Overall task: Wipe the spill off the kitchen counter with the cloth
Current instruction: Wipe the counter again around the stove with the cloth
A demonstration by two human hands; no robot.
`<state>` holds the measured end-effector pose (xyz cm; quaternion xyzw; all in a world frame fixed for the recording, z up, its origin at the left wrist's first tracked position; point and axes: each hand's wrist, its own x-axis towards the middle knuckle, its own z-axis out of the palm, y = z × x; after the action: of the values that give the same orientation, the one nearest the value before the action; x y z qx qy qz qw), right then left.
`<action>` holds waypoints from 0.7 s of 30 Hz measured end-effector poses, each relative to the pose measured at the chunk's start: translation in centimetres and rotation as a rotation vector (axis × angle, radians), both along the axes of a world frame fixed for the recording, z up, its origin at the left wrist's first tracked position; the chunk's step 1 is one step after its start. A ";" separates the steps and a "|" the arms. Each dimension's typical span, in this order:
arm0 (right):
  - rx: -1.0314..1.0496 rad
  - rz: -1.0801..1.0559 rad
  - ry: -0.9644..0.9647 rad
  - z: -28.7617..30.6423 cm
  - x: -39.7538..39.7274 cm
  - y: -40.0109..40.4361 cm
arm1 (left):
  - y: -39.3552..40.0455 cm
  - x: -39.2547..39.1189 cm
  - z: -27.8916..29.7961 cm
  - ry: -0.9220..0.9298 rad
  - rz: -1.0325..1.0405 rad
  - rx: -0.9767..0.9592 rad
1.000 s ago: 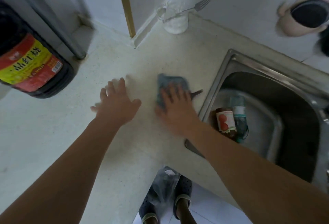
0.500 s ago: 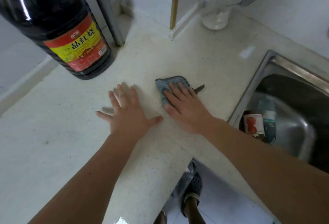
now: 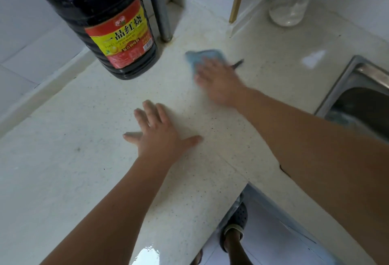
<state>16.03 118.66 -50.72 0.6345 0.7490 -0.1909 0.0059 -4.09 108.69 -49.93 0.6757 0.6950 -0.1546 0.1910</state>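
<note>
We press the cloth flat under our right hand, fingers straight, no curled grip; it sits mid-bench, near the bottle. Left hand lies flat, holding nothing. Wiping looks underway; we see no clear spill. Pale speckled bench, sink right, tiled walls.

One head-worn wide-angle camera looks forward and steeply down, close over the corner of the counter, the sink at its right edge.
</note>
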 end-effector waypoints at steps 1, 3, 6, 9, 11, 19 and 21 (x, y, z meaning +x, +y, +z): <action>-0.035 -0.157 -0.013 0.1 0.9 1.4 | 0.1 0.1 0.0 0.001 0.004 -0.015; -0.110 -0.275 0.019 0.1 -0.6 1.3 | 0.2 0.2 -0.1 -0.004 0.017 -0.028; -0.072 0.117 0.112 -0.2 -6.1 -4.6 | 0.5 0.6 -0.2 0.036 -0.021 -0.026; -0.116 0.249 0.185 0.3 -4.3 -8.2 | 0.7 0.7 -0.2 0.043 0.011 -0.050; -0.152 -0.038 0.130 0.8 0.3 -7.7 | 0.7 0.6 -0.2 -0.005 0.039 -0.053; -0.098 0.331 0.018 0.3 1.3 -17.1 | 0.6 1.4 1.0 0.002 0.084 -0.079; -0.128 0.248 0.040 0.6 3.9 -16.9 | 0.2 1.8 0.8 -0.028 0.091 -0.080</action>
<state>19.89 101.72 -50.13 0.5316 0.8078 -0.2485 0.0549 -2.32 108.93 -49.09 0.6375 0.7154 -0.1637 0.2344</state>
